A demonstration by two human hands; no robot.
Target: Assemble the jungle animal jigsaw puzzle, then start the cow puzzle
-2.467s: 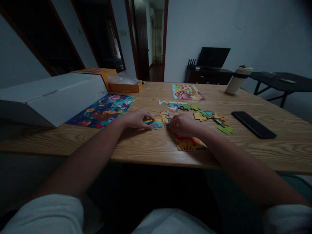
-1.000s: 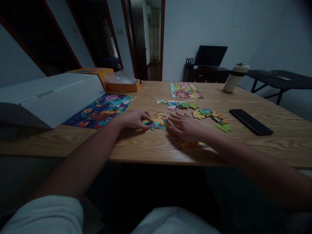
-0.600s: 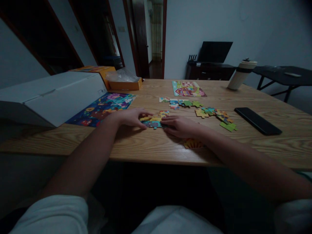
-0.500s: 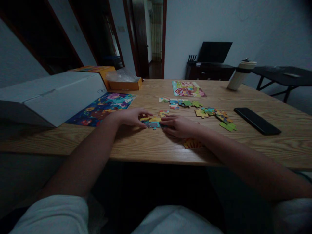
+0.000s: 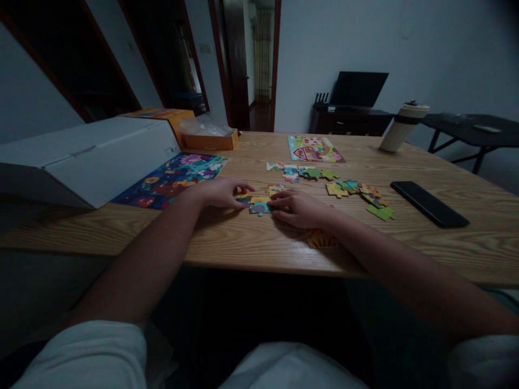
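Near the front of the table, several puzzle pieces [image 5: 260, 208] in yellow, teal and grey lie together between my two hands. My left hand [image 5: 221, 193] curls from the left, its thumb and fingers pinching a dark and yellow puzzle piece [image 5: 243, 201] at the group's left edge. From the right, my right hand [image 5: 299, 208] holds the group down, fingertips pressed on its right end and hiding part of it. Just behind lies a yellow and red piece [image 5: 275, 188]. An orange, ray-patterned piece [image 5: 320, 238] sits partly under my right forearm.
Loose puzzle pieces [image 5: 312, 173] lie behind my hands, with more pieces [image 5: 359, 192] to the right. A phone [image 5: 430, 203], a tumbler [image 5: 401, 128], a farm picture [image 5: 314, 148], a dark blue picture sheet [image 5: 170, 181], a white box [image 5: 89, 156] and an orange tray [image 5: 208, 141] surround them.
The piece at my left fingers now looks tilted, less flush with the piece beside it. My right hand stays on the group. The whole view has shifted slightly.
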